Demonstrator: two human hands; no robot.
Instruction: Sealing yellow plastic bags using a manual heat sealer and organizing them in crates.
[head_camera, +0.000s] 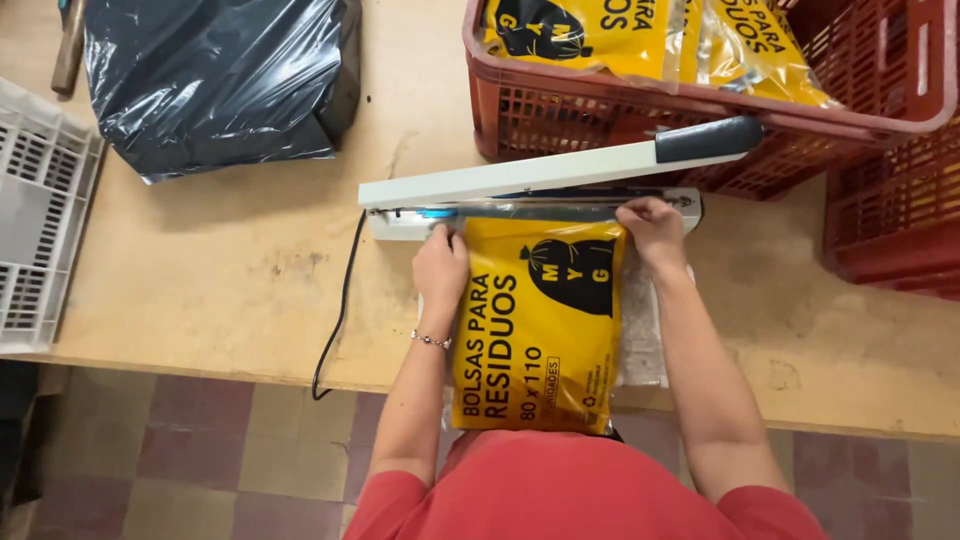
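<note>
as hands (545, 250) flank it, yellow packet (535, 325) between

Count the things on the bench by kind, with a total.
Yellow packs: 3, one held by left hand and right hand, two in a crate
Red crates: 2
White crate: 1
Heat sealer: 1
Black plastic bundle: 1
Total: 8

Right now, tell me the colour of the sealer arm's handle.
Dark grey, nearly black, on the raised white sealer arm's handle; head view.
</note>
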